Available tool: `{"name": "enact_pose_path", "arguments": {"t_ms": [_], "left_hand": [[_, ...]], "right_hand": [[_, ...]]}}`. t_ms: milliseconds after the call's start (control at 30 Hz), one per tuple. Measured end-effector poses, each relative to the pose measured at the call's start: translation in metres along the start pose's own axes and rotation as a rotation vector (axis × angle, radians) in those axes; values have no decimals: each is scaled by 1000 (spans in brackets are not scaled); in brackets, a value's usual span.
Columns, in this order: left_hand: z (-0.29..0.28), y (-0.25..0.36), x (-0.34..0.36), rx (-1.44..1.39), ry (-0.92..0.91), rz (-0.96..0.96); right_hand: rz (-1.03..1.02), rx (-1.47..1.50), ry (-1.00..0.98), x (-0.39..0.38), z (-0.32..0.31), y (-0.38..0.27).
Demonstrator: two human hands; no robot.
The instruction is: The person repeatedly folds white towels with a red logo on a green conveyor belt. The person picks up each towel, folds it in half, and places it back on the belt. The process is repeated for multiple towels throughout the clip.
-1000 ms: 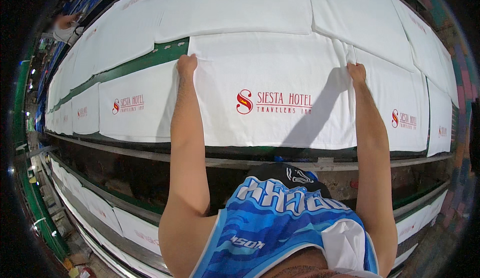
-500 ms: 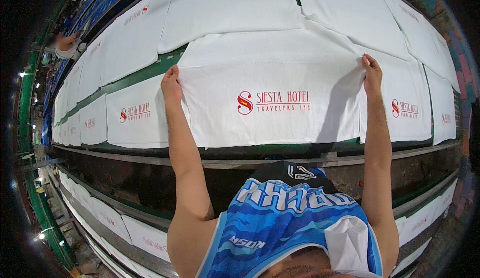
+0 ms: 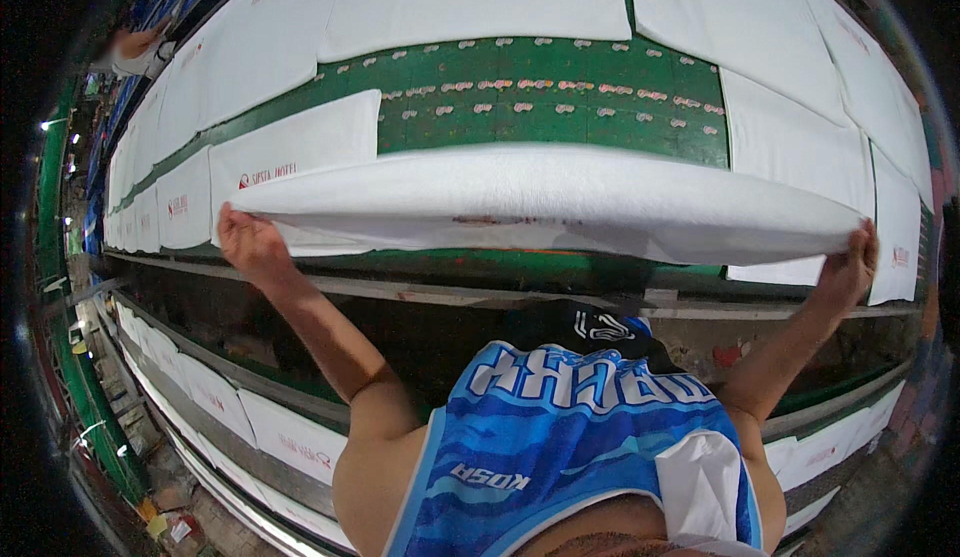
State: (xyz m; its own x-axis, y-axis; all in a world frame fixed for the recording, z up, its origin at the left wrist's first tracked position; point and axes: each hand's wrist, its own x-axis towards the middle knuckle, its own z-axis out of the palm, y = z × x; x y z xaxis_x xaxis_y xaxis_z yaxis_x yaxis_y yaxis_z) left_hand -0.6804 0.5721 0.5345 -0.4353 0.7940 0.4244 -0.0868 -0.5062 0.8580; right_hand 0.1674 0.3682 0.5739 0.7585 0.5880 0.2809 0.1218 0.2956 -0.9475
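A white printed towel (image 3: 560, 179) is stretched wide between my two hands, lifted off the long green table and curled over so its red print faces down and barely shows. My left hand (image 3: 254, 247) pinches its left end, over a neighbouring white towel (image 3: 300, 152) with a red print. At the other end my right hand (image 3: 848, 269) grips the right corner, in front of another white towel (image 3: 795, 122) lying flat. Beyond the lifted towel, the bare green table surface (image 3: 560, 129) shows rows of small pale and reddish marks.
More white towels (image 3: 475, 2) lie flat along the far side of the table. A wooden rail (image 3: 420, 293) runs along its near edge. Behind me, a second row of white printed cloths (image 3: 285, 435) lies on another long table. A person (image 3: 135, 52) is at the far left.
My hands have spread apart and come nearer to me, lifting the towel from the table. It lay mostly flat with its print up; now it is curled over, exposing green surface behind it.
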Motion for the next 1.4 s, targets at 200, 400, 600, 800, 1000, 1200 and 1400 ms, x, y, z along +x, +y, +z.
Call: {"name": "enact_pose_path", "arguments": {"t_ms": [200,400,600,800,1000,1200,1400], "left_hand": [[23,54,28,146,94,-70],[58,-81,75,351,-121,-372],[72,-246,81,854,-161,-318],[104,-204,11,1112,-328,-32],[162,-139,-149,868,-675,78],[265,-94,-328,425,-1431,-123],[386,-55,-380,304,-1480,-72]], "right_hand": [[26,17,-157,49,25,-33],[266,-306,-143,68,130,69],[465,-500,-151,116,128,222],[280,-638,-185,77,73,213],[68,-975,-231,-46,25,155],[-135,-968,-864,-149,30,122],[-77,-969,-694,-137,-8,104]]}}
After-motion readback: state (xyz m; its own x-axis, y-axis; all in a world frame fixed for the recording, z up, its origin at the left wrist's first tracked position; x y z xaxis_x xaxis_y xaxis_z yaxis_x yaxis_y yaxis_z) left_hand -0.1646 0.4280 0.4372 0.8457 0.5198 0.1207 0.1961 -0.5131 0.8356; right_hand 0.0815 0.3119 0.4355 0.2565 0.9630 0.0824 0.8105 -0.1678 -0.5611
